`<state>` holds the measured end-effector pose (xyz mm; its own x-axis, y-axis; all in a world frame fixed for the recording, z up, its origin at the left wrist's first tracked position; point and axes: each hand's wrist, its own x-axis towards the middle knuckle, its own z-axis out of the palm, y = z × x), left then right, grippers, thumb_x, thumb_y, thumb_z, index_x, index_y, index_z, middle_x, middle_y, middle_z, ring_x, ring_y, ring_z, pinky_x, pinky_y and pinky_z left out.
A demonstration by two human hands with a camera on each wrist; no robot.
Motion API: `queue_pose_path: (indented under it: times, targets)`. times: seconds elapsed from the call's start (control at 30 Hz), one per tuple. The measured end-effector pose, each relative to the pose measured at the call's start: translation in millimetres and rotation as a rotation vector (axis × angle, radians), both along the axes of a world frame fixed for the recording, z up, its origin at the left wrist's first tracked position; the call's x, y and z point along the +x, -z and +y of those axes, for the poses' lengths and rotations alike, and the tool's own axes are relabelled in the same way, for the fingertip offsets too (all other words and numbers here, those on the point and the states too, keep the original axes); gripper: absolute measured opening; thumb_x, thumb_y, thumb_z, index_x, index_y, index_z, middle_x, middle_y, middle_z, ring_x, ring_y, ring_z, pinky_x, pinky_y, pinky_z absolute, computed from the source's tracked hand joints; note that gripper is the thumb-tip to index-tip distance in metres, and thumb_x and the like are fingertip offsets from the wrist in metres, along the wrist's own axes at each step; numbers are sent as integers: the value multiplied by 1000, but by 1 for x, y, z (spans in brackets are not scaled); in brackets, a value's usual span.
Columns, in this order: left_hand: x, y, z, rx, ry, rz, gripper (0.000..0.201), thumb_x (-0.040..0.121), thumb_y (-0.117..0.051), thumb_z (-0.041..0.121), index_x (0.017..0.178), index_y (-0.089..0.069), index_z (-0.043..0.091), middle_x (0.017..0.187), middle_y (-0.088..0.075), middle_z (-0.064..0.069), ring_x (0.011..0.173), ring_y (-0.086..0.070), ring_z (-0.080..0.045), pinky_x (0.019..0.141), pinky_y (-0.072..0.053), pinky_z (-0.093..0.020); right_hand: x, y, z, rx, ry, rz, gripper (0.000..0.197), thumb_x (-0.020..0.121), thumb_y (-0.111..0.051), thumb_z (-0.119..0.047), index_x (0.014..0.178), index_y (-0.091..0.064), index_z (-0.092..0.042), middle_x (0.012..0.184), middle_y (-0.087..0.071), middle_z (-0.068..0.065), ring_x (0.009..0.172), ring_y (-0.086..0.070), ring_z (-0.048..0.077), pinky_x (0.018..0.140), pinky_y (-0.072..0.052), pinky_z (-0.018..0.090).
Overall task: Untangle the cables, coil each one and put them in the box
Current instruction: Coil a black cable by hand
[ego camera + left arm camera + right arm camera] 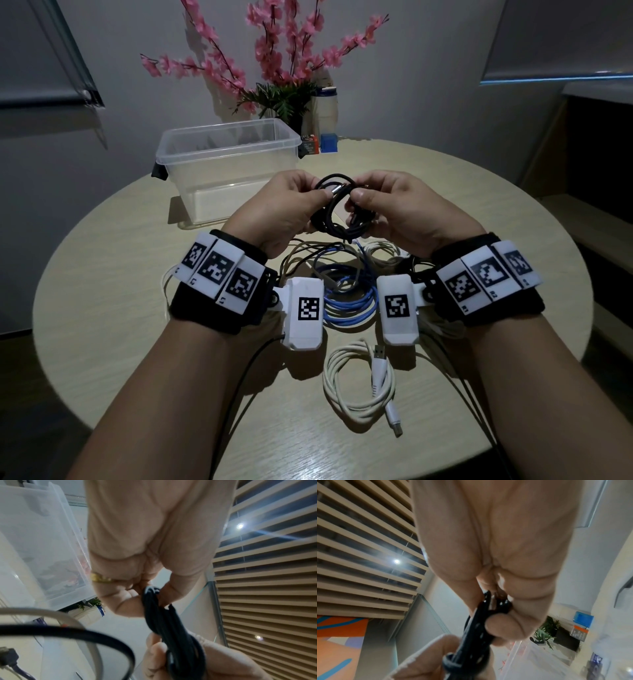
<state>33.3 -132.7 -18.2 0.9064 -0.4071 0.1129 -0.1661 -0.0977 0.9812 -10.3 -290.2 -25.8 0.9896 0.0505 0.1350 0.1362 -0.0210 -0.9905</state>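
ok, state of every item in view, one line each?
black cable: coiled, held up by both hands
left hand: pinching the coil
right hand: pinching the coil
box: open, looks empty
white cable: coiled, lying on table
blue cable: loose loops on table, in the remaining tangle

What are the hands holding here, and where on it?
Both hold the coiled black cable: left hand pinches its left side, right hand its right side.
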Motion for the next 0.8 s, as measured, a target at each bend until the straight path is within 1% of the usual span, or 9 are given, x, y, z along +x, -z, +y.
queue_pose_path:
  times: [0.13, 0.23, 0.37, 0.47, 0.53, 0.6, 0.63, 0.73, 0.8]
  targets:
    - [-3, -1, -1, 38, -16, -34, 21, 93, -52, 5, 74, -47, 12, 65, -50, -5, 40, -53, -5, 38, -38, -13, 0, 1, 5, -10, 23, -18, 16, 97, -44, 1, 94, -56, -10, 77, -53, 9, 64, -53, 18, 59, -44, 30]
    - [-3, -1, 1, 44, 22, -26, 23, 92, -53, 4, 72, -47, 13, 66, -53, -3, 43, -55, -2, 42, -44, -15, 1, 1, 8, -49, 50, -13, 18, 98, -41, 0, 94, -54, -11, 76, -51, 8, 63, -52, 17, 60, -40, 33]
    - [-4, -3, 4, 52, 49, -12, 19, 90, -54, -3, 78, -54, 11, 69, -59, -4, 47, -60, -5, 45, -47, -16, 2, 0, 10, -59, 94, -4, 20, 100, -37, -1, 91, -52, -12, 74, -48, 7, 62, -51, 14, 59, -43, 33]
    - [-4, -2, 2, 88, 4, -48, 19, 88, -56, -4, 78, -58, 12, 67, -59, -5, 45, -59, -5, 44, -47, -17, 2, 0, 9, -57, 87, -20, 21, 100, -37, -1, 90, -51, -14, 73, -48, 6, 61, -52, 13, 60, -43, 33]
    - [-2, 0, 0, 90, -41, -70, 19, 88, -55, -4, 78, -60, 11, 68, -60, -9, 49, -60, -11, 49, -52, -24, 2, 1, 7, -44, 69, -31, 21, 99, -39, -1, 90, -51, -14, 74, -49, 6, 60, -54, 12, 58, -43, 31]
    - [-1, 1, -2, 65, -50, -84, 16, 91, -54, 1, 83, -62, 11, 74, -61, -11, 59, -61, -19, 61, -54, -31, 3, 1, 5, -15, 69, -41, 19, 98, -41, 0, 91, -52, -13, 75, -51, 6, 61, -56, 12, 53, -45, 27]
    - [-1, 0, -2, 37, -34, -79, 14, 94, -52, 6, 86, -63, 11, 76, -62, -10, 62, -60, -20, 63, -52, -31, 3, 1, 4, 8, 78, -45, 18, 98, -41, 1, 90, -52, -12, 75, -52, 7, 61, -57, 13, 52, -47, 25]
    - [-2, -3, -1, -48, 57, 32, 25, 101, -42, 26, 97, -61, 9, 84, -60, -9, 65, -61, -16, 59, -53, -26, 4, 0, 3, 112, 125, -52, 16, 97, -43, 2, 91, -52, -10, 74, -55, 7, 61, -60, 13, 51, -52, 27]
    - [-2, -4, -2, -91, 71, 76, 31, 102, -39, 30, 105, -58, 6, 87, -61, -11, 64, -61, -16, 58, -53, -26, 5, 0, 2, 166, 158, -54, 14, 97, -44, 0, 91, -51, -10, 76, -57, 7, 62, -62, 13, 53, -54, 27]
